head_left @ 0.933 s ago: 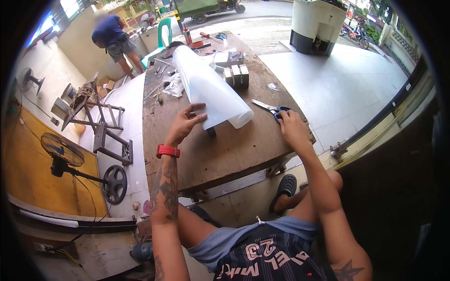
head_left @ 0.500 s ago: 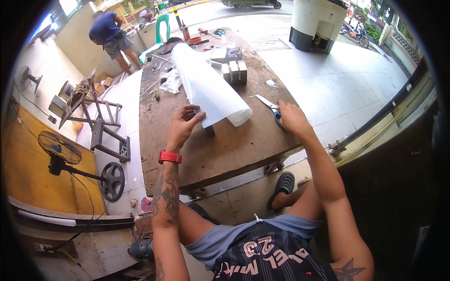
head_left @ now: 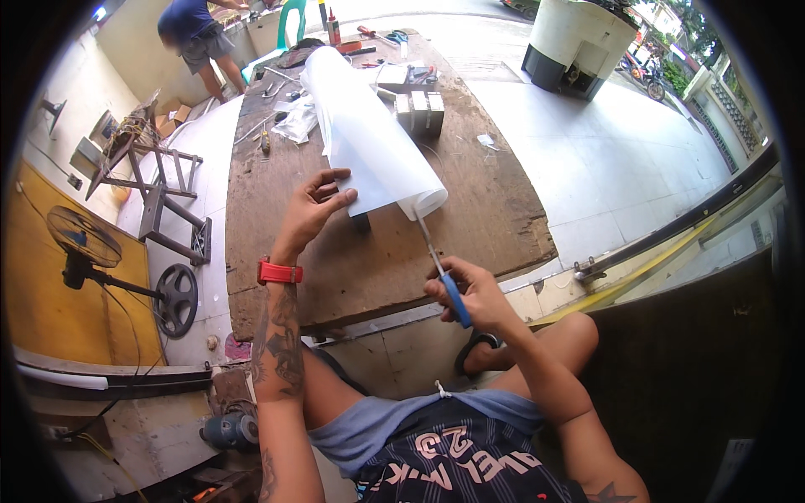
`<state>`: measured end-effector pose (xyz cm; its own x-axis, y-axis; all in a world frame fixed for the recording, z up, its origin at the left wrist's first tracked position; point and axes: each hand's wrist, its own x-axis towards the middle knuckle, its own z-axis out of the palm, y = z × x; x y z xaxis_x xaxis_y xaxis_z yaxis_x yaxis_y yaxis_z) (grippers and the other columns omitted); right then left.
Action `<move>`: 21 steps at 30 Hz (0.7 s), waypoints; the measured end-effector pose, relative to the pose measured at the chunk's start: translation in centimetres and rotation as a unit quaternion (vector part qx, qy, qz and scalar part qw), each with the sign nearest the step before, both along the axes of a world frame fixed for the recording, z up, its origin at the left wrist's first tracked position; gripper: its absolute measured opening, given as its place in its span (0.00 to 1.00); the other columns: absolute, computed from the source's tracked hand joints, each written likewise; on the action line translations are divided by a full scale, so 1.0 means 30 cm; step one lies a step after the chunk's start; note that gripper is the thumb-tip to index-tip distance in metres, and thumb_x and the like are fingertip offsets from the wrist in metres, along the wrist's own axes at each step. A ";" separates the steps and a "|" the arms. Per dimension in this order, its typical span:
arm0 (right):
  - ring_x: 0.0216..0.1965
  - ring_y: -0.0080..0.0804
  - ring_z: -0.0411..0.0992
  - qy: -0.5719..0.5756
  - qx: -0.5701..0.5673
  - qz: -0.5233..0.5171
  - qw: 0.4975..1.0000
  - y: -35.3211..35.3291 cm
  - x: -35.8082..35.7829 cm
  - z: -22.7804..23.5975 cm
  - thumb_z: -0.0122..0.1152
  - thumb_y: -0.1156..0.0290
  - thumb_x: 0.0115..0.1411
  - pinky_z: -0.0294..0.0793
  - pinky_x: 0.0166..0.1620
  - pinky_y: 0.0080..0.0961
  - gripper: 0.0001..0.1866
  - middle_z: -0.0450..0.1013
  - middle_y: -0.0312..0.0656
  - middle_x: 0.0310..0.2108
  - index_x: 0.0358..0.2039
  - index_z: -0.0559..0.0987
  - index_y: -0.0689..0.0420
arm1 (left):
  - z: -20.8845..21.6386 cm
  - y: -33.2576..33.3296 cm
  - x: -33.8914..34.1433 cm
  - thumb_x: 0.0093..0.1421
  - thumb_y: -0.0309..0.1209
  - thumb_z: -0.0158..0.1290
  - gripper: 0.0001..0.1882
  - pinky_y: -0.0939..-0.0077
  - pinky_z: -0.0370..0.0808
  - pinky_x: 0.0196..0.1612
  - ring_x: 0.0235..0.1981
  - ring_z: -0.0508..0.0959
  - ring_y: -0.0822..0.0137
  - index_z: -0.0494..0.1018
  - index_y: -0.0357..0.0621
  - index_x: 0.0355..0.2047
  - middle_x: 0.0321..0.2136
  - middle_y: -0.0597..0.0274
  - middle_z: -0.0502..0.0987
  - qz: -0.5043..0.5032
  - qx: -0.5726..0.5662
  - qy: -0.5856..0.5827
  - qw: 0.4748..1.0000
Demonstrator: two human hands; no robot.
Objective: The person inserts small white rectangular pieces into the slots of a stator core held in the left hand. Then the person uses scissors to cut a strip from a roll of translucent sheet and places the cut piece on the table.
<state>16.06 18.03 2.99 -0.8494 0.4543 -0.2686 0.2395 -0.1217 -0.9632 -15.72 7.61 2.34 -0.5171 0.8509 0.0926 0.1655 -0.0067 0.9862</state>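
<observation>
Loosely rolled white sheet [head_left: 373,138] aslant on the wooden table [head_left: 495,201], blue-handled scissors [head_left: 454,297] tips-first at its near end.

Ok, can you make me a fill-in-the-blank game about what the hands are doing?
1. The right hand holds blue-handled ____.
2. The left hand touches a rolled sheet whose colour is ____.
3. The wristband is coloured ____.

Missing words: scissors; white; red.
</observation>
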 end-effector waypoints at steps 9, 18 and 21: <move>0.31 0.19 0.74 -0.038 -0.051 0.050 0.997 -0.035 -0.088 -0.031 0.70 0.49 0.65 0.79 0.34 0.19 0.26 0.73 0.33 0.31 0.47 0.77 0.59 | 0.012 0.002 -0.010 0.60 0.37 0.70 0.28 0.71 0.80 0.54 0.50 0.84 0.61 0.77 0.32 0.55 0.47 0.49 0.84 0.032 0.002 0.018 0.999; 0.24 0.20 0.74 -0.044 -0.061 0.052 0.996 -0.049 -0.178 -0.010 0.71 0.42 0.62 0.75 0.28 0.18 0.34 0.77 0.39 0.30 0.48 0.77 0.64 | 0.008 0.000 0.012 0.60 0.36 0.70 0.28 0.72 0.81 0.53 0.50 0.84 0.60 0.77 0.30 0.54 0.49 0.48 0.83 0.063 0.014 0.020 0.998; 0.24 0.20 0.74 -0.044 -0.065 0.052 0.996 -0.053 -0.197 -0.006 0.70 0.41 0.62 0.75 0.29 0.18 0.34 0.77 0.39 0.31 0.47 0.78 0.64 | 0.005 0.000 0.010 0.60 0.36 0.70 0.28 0.72 0.81 0.53 0.50 0.84 0.60 0.77 0.30 0.55 0.49 0.48 0.83 0.062 0.014 0.022 0.998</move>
<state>10.16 16.43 2.81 -0.8600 0.3222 -0.3956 0.3407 -0.2144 -0.9154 -15.43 7.61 2.50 -0.6135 0.7771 0.1404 0.2107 -0.0102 0.9775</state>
